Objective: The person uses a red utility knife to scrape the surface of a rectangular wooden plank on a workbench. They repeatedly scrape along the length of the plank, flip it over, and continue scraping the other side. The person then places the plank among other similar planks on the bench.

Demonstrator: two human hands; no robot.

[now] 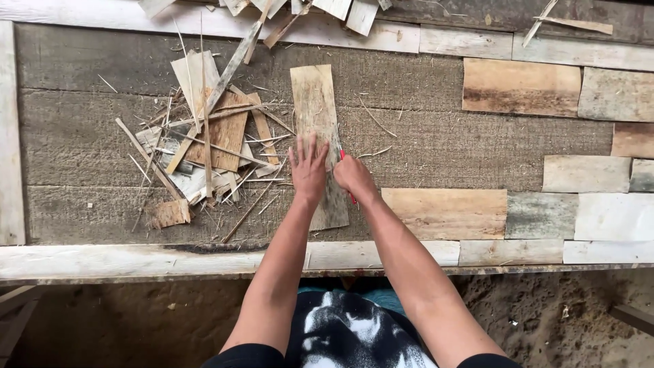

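Note:
A long weathered wooden plank (315, 102) lies upright on the grey board surface (422, 143). My left hand (308, 165) rests flat on the plank's lower half, fingers spread. My right hand (354, 177) is at the plank's right edge, closed around a thin red tool (343, 155), whose tip touches that edge. Most of the tool is hidden inside the fist.
A heap of wood scraps and splinters (204, 136) lies left of the plank. Flat wood pieces (521, 87) are laid in rows at the right. More offcuts (327, 10) sit along the top. A pale frame rail (150, 259) runs along the near edge, sandy ground below.

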